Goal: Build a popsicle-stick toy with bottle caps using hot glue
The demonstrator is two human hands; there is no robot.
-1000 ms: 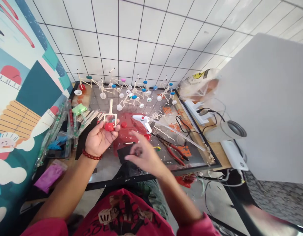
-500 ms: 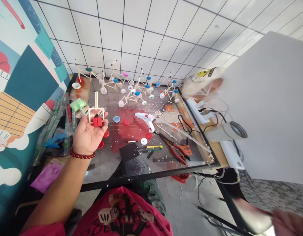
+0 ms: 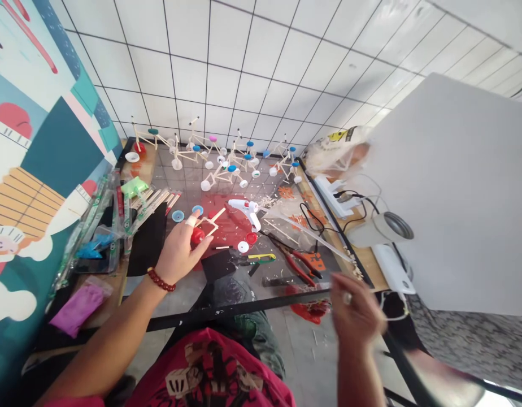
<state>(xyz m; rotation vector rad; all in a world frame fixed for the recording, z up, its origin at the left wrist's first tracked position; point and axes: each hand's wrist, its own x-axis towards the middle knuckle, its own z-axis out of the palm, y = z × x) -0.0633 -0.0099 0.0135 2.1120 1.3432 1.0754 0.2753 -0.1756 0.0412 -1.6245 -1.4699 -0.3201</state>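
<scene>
My left hand [image 3: 180, 249] reaches over the table's left middle, its thumb and fingers closed around a small stick frame [image 3: 211, 222]. The frame is made of pale wooden sticks, and a red piece [image 3: 197, 236] shows between the fingers at its base. Two blue caps [image 3: 178, 216] lie by the fingertips. A white glue gun [image 3: 245, 210] lies to the right on a red patch, its nozzle towards the frame. My right hand [image 3: 356, 311] is over the table's front right edge, blurred, its fingers seemingly curled; whether it holds anything is unclear.
Several finished stick figures with coloured caps [image 3: 231, 168] stand along the back wall. Red-handled pliers [image 3: 301, 265], a white cap [image 3: 243, 247] and a yellow-green cutter [image 3: 262, 258] lie in front. A lamp [image 3: 379, 229] and power strip [image 3: 331, 195] stand right; packets and sticks lie left.
My left hand has turned over from palm up and moved right with the stick frame. My right hand has come in from the lower right corner to the table's front edge.
</scene>
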